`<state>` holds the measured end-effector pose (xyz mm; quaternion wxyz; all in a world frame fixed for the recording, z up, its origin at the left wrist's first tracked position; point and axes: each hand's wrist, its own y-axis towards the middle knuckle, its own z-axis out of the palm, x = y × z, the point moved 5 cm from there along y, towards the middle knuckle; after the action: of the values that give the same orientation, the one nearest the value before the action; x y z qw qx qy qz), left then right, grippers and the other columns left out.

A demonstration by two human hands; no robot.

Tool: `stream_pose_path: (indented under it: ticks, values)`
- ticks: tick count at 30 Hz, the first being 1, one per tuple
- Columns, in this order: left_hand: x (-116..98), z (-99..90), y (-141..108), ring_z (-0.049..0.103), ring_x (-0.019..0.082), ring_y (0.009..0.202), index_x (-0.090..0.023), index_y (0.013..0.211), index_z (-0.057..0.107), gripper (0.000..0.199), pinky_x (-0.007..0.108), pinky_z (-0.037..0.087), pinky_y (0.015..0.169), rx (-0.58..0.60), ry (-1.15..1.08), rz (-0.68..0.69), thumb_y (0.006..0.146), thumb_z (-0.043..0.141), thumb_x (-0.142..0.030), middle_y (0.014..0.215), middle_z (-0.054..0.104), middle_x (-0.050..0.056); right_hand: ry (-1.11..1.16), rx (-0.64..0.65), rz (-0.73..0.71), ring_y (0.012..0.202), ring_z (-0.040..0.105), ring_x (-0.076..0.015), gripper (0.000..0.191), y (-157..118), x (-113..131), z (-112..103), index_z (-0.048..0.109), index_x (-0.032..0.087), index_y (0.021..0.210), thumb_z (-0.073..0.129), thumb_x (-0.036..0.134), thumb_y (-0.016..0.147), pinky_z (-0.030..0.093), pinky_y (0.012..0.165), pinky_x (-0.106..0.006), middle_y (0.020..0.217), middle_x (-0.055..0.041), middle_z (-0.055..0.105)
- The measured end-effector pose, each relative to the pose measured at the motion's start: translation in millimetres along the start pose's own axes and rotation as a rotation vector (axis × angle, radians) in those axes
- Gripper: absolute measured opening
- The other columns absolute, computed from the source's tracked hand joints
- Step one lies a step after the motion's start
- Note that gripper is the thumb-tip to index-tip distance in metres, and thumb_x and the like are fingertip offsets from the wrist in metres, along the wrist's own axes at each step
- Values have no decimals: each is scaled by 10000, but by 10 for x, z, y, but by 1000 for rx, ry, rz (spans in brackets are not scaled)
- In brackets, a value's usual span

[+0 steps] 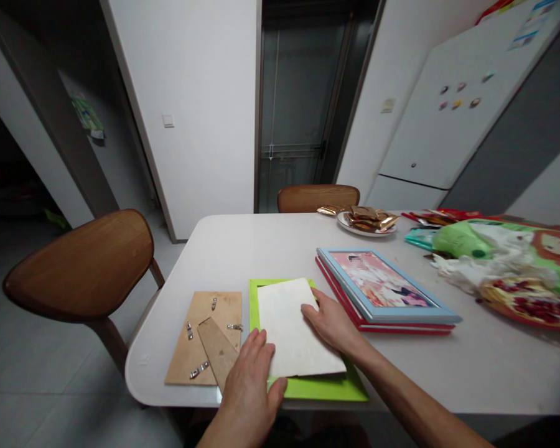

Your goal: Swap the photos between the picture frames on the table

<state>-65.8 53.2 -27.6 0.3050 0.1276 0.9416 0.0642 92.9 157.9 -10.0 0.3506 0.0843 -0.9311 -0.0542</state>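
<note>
A white sheet of paper or card [292,336] lies at a slight angle over a lime-green picture frame [326,389]. My right hand [331,320] pinches the sheet's right edge, thumb on top and fingers at the side, partly hidden. My left hand [252,379] is spread, its fingertips at the sheet's lower left edge and its thumb over the frame's near side. Left of the frame, a brown backing board [182,358] with several metal clips lies flat. Its stand leg [217,348] slants toward my left hand, which covers the lower end.
To the right, a light-blue picture frame [413,311] with a picture rests on a red one [406,330]. Farther back stands a plate [366,233] of wrapped snacks. Green packaging [466,239] and pomegranate pieces [532,302] occupy the right side. Wooden chairs [84,267] border the white table [242,242].
</note>
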Motion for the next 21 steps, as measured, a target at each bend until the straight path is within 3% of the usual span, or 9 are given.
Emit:
stream_pose_path:
  ticks: [6,9,12,15,18,21]
  values:
    - [-96,-20,52,304,286,1214,-93,1122,516,418,465,300,985,82,86,-12,734,485,-245,1262,429,157,-500,-41,44,766,558,-232,328,-43,-15,-8,552,117,933,374,345,778,381,625,-309,876,-139,570]
    - [-46,-69,-13,310,267,1215,-114,1145,491,430,468,283,989,82,73,21,736,485,-246,1286,402,144,-552,-42,35,776,544,-244,336,-32,-37,6,546,114,959,396,352,775,379,617,-321,888,-145,547]
    - [173,-248,-152,298,256,1222,-148,1186,446,495,475,269,990,40,68,23,707,522,-247,1317,358,134,-492,-54,-47,845,513,-238,358,-55,62,15,523,104,1038,427,319,769,379,692,-334,926,-148,532]
    - [556,-503,-323,293,278,1221,-214,1204,422,604,508,259,978,-34,120,-52,628,604,-241,1324,353,110,-327,-7,-230,926,467,-212,363,-205,382,125,507,120,1091,430,282,775,352,795,-336,995,-129,521]
    - [922,-687,-472,346,324,1183,-209,1155,478,616,535,283,947,-101,203,-163,569,653,-281,1289,403,130,-166,132,-395,938,443,-201,360,-470,830,377,516,169,1083,451,331,769,339,814,-338,1022,-96,515]
    - [1061,-732,-550,385,312,1159,-187,1128,504,571,482,337,934,-127,230,-167,586,644,-304,1263,436,140,-141,233,-492,937,420,-231,435,-690,1195,664,521,207,1048,518,460,694,312,822,-388,991,-79,512]
